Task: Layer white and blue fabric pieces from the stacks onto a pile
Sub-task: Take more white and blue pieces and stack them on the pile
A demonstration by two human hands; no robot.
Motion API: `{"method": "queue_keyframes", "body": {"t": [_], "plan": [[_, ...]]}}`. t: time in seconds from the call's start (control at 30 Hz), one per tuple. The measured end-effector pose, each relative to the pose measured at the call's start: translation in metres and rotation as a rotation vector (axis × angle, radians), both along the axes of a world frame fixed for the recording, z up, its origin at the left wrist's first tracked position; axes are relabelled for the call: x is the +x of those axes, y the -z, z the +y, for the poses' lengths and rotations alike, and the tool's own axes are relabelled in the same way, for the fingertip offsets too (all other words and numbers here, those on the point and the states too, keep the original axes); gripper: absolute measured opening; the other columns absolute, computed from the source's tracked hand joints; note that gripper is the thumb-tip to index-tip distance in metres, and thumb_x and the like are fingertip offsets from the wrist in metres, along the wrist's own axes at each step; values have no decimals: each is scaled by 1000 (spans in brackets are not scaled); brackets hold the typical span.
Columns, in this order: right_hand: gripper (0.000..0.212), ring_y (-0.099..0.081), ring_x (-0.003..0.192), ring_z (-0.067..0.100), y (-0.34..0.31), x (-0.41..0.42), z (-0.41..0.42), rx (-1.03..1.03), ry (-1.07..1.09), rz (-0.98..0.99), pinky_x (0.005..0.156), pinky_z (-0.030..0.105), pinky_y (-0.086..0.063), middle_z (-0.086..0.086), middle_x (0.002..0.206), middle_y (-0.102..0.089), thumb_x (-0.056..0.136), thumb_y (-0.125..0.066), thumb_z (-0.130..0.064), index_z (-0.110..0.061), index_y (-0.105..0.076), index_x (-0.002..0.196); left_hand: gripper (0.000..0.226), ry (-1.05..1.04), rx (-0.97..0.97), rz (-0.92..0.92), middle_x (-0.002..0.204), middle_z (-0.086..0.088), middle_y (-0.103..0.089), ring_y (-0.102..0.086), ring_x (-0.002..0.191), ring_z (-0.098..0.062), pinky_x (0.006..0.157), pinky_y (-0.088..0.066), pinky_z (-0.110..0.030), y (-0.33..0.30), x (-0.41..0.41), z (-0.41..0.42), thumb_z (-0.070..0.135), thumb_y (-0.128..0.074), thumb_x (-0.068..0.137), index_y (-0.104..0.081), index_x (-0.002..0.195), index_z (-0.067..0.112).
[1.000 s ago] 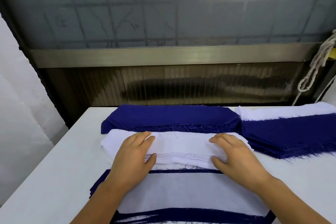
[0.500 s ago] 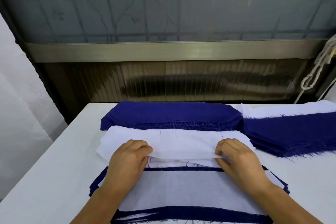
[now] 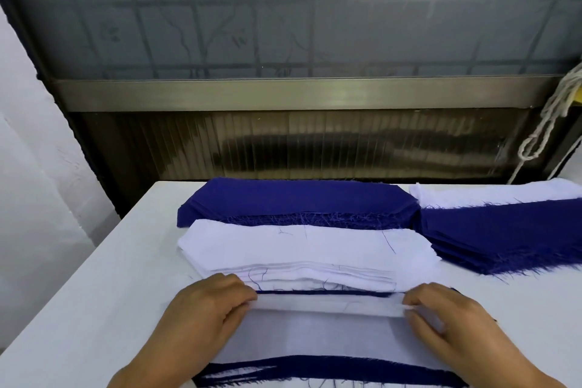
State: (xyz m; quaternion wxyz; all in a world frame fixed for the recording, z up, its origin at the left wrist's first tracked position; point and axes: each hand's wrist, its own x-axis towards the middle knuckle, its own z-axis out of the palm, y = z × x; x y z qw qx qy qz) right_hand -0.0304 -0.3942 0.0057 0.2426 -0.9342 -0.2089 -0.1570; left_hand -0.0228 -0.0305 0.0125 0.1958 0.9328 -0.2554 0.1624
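A stack of white fabric pieces (image 3: 302,249) lies in the middle of the table, with a stack of dark blue pieces (image 3: 296,198) just behind it. Nearest me is the layered pile (image 3: 315,370) of blue and white, its frayed blue edge showing at the front. A single white piece (image 3: 324,324) is stretched over that pile. My left hand (image 3: 201,318) pinches its left end and my right hand (image 3: 453,324) pinches its right end, with the far edge held taut between them.
A second blue stack (image 3: 504,236) lies at the right with a white stack (image 3: 497,194) behind it. The white table (image 3: 94,293) ends at a dark wall panel at the back. A knotted rope (image 3: 548,126) hangs at the far right.
Both hands lifted the top white piece off the white stack and drew it toward me, over the layered pile. The white stack is now uncovered.
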Motion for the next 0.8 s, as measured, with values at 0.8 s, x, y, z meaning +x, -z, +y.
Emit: {"method": "queue_keyframes", "body": {"t": [0.8], "plan": [[51,-55,91,9,28,-5,-28,-165,-97,-333,79,24,-44,-4,89,-69,100,-31,-28,-11,-72,76,26,19,70,-127,79,13,-62,-46,79,-2,70,-38,-18,31,-10,8,17,-43,69,-69,73,22]]}}
